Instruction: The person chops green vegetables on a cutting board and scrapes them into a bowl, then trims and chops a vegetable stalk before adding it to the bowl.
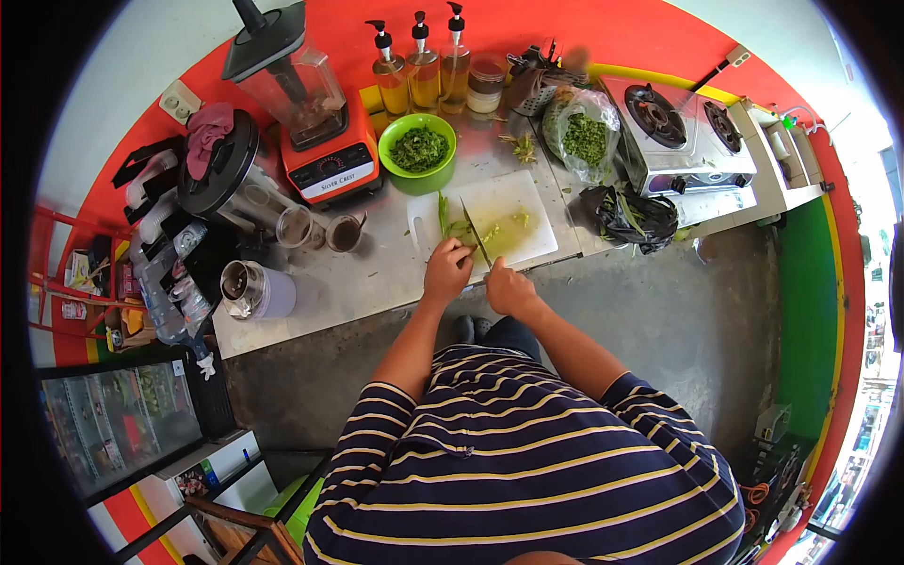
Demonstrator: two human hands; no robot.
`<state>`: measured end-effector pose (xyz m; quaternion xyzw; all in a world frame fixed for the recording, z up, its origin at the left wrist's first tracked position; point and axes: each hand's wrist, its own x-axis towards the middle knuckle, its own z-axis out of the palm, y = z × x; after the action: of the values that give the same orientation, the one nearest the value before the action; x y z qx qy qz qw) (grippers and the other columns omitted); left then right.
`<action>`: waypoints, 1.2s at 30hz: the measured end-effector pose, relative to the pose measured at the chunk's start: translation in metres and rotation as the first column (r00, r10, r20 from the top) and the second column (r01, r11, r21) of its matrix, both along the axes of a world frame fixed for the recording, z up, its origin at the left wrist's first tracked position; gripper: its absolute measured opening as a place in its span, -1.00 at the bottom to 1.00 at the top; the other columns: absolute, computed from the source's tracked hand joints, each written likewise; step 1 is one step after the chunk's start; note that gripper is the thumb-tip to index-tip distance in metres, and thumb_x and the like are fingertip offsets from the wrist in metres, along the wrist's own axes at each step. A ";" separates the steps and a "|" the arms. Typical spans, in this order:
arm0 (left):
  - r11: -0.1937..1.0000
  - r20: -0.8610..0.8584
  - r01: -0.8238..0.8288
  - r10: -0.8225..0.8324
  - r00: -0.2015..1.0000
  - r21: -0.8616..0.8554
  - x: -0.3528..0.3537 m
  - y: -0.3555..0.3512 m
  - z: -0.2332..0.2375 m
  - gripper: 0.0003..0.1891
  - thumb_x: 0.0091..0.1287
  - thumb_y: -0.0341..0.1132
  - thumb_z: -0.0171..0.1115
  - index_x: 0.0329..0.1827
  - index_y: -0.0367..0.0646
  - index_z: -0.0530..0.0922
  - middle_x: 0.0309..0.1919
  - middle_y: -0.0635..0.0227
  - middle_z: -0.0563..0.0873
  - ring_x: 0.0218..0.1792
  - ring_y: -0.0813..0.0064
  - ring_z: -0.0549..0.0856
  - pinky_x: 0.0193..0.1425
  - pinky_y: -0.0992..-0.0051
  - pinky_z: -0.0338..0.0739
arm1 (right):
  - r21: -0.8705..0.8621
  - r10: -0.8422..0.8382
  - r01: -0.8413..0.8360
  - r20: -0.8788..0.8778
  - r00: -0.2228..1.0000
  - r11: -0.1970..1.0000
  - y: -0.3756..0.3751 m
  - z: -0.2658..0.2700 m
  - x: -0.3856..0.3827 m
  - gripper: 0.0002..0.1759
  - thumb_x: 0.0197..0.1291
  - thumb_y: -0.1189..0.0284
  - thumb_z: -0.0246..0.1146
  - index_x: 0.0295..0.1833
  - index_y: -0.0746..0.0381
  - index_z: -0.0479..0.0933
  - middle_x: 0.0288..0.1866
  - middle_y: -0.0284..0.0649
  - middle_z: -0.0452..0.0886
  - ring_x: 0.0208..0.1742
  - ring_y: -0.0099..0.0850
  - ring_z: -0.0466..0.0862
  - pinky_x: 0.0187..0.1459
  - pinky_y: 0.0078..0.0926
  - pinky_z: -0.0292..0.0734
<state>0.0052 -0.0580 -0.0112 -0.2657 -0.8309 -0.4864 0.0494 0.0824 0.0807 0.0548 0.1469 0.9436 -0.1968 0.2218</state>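
Observation:
A knife (475,226) lies across the white cutting board (532,196), its blade pointing away from me. My right hand (509,288) is closed round its handle at the board's near edge. Just left of the blade, my left hand (449,269) has its fingers curled down at the board's near left part, by the green stalks (444,215); what its fingertips hold is too small to tell. Small cut green pieces (521,219) lie right of the blade. Behind the board stands a green bowl (435,177) with chopped leaves (419,150) in it.
An orange blender (331,168), pump bottles (423,73) and cups (344,233) stand left and behind. At right are a bag of chopped greens (586,139), a black plastic bag (629,218) and a gas stove (686,141). A steel container (247,287) is near the front left edge.

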 end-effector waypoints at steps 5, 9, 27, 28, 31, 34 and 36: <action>1.000 -0.003 0.003 -0.003 1.000 0.014 -0.002 -0.001 -0.001 -0.82 0.17 -0.47 0.28 -0.20 -0.23 0.76 -0.28 0.19 0.69 -0.14 0.12 0.68 -0.01 0.23 0.59 | 0.067 0.024 -0.023 -0.013 1.000 0.997 0.000 -0.014 -0.011 -0.65 0.42 0.31 0.11 0.10 0.36 0.31 -0.05 0.21 0.73 0.04 0.10 0.76 0.12 -0.01 0.64; 1.000 0.036 -0.001 0.001 0.999 0.024 -0.002 0.000 0.003 -0.83 0.17 -0.48 0.28 -0.21 -0.25 0.75 -0.29 0.20 0.69 -0.14 0.12 0.68 -0.01 0.23 0.60 | 0.061 0.025 -0.024 -0.021 0.999 0.998 0.000 -0.001 -0.014 -0.63 0.41 0.31 0.11 0.12 0.37 0.31 -0.05 0.19 0.73 0.02 0.08 0.77 0.09 -0.03 0.66; 0.989 0.174 -0.138 0.129 0.976 0.042 0.009 0.000 0.006 -0.88 0.24 -0.46 0.37 -0.19 -0.26 0.74 -0.33 0.25 0.73 -0.45 0.37 0.65 -0.27 0.41 0.56 | -0.014 -0.083 0.082 -0.074 0.994 0.997 0.035 -0.012 -0.009 -0.59 0.50 0.19 0.05 0.16 0.33 0.29 -0.09 0.25 0.71 0.00 0.21 0.73 0.08 0.11 0.60; 0.987 0.155 -0.159 0.151 0.976 0.038 0.009 0.002 0.003 -0.89 0.24 -0.45 0.38 -0.20 -0.26 0.74 -0.34 0.26 0.73 -0.46 0.38 0.64 -0.28 0.42 0.56 | -0.019 -0.102 0.101 -0.099 0.990 0.995 0.042 -0.012 -0.011 -0.58 0.49 0.19 0.06 0.15 0.34 0.29 -0.09 0.30 0.70 0.00 0.27 0.70 0.09 0.15 0.57; 0.981 0.181 -0.196 0.191 0.965 0.008 0.013 0.008 0.000 -0.89 0.24 -0.41 0.36 -0.20 -0.20 0.73 -0.31 0.25 0.73 -0.28 0.27 0.68 -0.14 0.30 0.58 | -0.043 -0.145 0.140 -0.149 0.978 0.989 0.062 -0.016 -0.011 -0.57 0.49 0.19 0.07 0.14 0.36 0.28 -0.10 0.35 0.68 -0.01 0.33 0.68 0.09 0.20 0.55; 0.973 0.053 -0.210 0.216 0.975 -0.095 0.014 0.024 0.004 -0.89 0.24 -0.38 0.37 -0.21 -0.17 0.73 -0.29 0.23 0.73 -0.18 0.20 0.68 -0.04 0.24 0.58 | -0.036 -0.152 0.148 -0.171 0.974 0.988 0.073 -0.016 -0.014 -0.59 0.48 0.20 0.07 0.13 0.36 0.30 -0.09 0.34 0.68 -0.01 0.31 0.69 0.08 0.18 0.56; 0.975 0.055 -0.204 0.210 0.976 -0.088 0.010 0.038 0.006 -0.89 0.24 -0.36 0.37 -0.23 -0.17 0.72 -0.28 0.22 0.73 -0.14 0.16 0.67 0.00 0.23 0.56 | -0.014 -0.137 0.136 -0.158 0.978 0.991 0.081 -0.016 -0.015 -0.61 0.48 0.22 0.08 0.11 0.36 0.32 -0.07 0.32 0.69 -0.01 0.28 0.70 0.08 0.15 0.58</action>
<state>0.0156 -0.0201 -0.0051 -0.1637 -0.8743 -0.4527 0.0623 0.0673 0.1622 0.0391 0.1949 0.9457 -0.2241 0.1322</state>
